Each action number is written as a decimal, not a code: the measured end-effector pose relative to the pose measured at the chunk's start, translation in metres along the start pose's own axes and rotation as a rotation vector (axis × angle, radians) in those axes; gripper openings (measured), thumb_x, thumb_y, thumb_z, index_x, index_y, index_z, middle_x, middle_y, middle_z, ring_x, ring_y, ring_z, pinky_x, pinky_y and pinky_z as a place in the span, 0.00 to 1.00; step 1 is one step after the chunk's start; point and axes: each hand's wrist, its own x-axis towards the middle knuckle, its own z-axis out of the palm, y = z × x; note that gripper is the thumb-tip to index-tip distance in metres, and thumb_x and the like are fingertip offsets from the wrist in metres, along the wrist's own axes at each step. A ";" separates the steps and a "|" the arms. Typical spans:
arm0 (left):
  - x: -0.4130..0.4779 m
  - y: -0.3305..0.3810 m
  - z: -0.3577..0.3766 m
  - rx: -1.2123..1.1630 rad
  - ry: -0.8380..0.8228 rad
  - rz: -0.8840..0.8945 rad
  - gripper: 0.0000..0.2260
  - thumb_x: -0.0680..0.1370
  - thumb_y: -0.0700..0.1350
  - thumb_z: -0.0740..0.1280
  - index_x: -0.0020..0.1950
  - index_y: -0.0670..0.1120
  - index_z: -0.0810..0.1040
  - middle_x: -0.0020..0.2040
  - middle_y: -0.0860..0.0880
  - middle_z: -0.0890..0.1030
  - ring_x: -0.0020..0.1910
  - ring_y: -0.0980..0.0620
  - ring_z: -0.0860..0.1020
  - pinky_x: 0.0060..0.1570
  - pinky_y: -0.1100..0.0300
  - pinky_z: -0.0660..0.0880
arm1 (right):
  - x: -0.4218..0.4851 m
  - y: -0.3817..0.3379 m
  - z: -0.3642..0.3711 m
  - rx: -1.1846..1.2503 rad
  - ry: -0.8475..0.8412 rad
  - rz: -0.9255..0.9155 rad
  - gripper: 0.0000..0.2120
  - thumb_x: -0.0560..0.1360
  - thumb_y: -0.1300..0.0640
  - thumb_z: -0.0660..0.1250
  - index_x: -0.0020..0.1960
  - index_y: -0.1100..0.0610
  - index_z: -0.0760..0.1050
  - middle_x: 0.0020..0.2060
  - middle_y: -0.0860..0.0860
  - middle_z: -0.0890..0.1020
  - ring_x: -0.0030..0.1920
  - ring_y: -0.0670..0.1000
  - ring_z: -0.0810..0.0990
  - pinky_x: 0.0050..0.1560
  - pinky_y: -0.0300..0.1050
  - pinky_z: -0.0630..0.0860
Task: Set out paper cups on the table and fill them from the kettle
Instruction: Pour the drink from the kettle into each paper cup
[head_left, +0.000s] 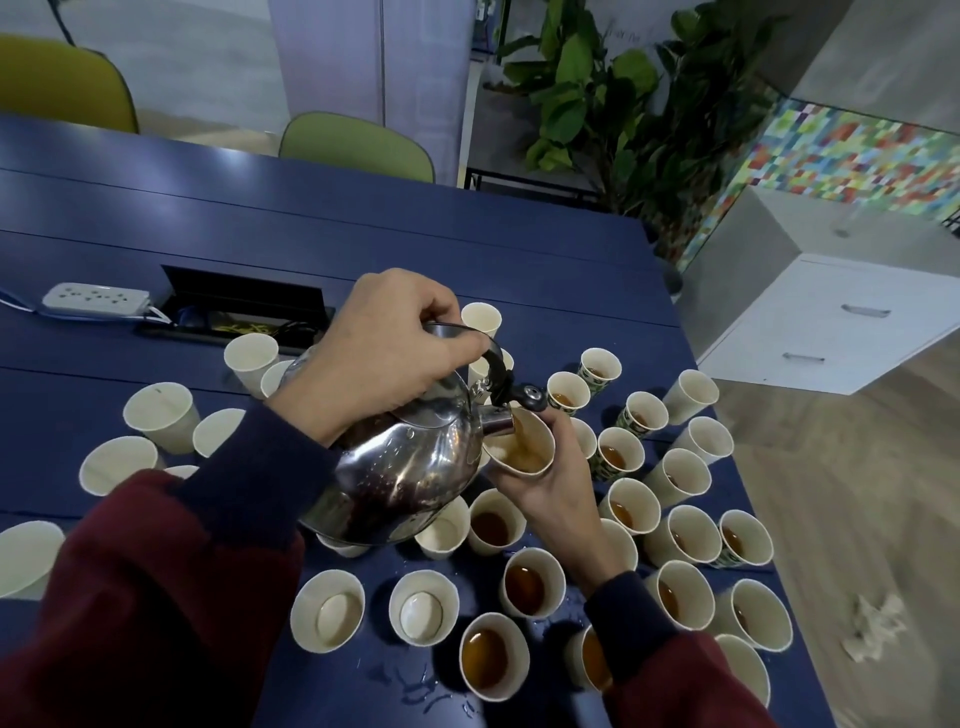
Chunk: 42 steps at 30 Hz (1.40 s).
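steel kettle (402, 462) clenched in my left grip (374, 358) pours brown liquid toward 3 o'clock into the paper cup (522, 447) my right grip (558, 480) clasps.

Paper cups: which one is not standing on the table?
The cup held in the right hand, under the kettle spout. It is lifted and receiving brown liquid; all others stand on the table.

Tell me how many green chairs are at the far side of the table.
2. One chair stands at the far left edge of the view, and the other chair is behind the middle of the blue table. More may sit outside the view.
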 end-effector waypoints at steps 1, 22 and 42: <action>0.001 0.000 0.000 0.003 0.000 0.001 0.12 0.72 0.52 0.75 0.32 0.47 0.80 0.28 0.52 0.77 0.31 0.56 0.74 0.34 0.62 0.67 | 0.001 0.000 0.000 0.003 0.003 0.000 0.29 0.68 0.67 0.79 0.63 0.52 0.72 0.54 0.44 0.83 0.55 0.47 0.82 0.55 0.41 0.78; 0.070 -0.014 0.017 -0.345 0.140 -0.085 0.15 0.74 0.47 0.75 0.32 0.40 0.78 0.22 0.56 0.70 0.24 0.60 0.68 0.34 0.62 0.67 | 0.098 -0.003 -0.028 -0.068 0.118 -0.012 0.25 0.67 0.50 0.82 0.57 0.47 0.73 0.51 0.44 0.83 0.51 0.43 0.82 0.51 0.42 0.80; 0.168 -0.078 0.023 -0.359 0.199 -0.152 0.16 0.75 0.44 0.74 0.33 0.36 0.75 0.21 0.55 0.65 0.23 0.58 0.62 0.28 0.65 0.62 | 0.270 0.110 -0.017 -0.678 -0.364 0.099 0.31 0.73 0.55 0.75 0.71 0.55 0.66 0.64 0.56 0.69 0.58 0.59 0.76 0.59 0.49 0.71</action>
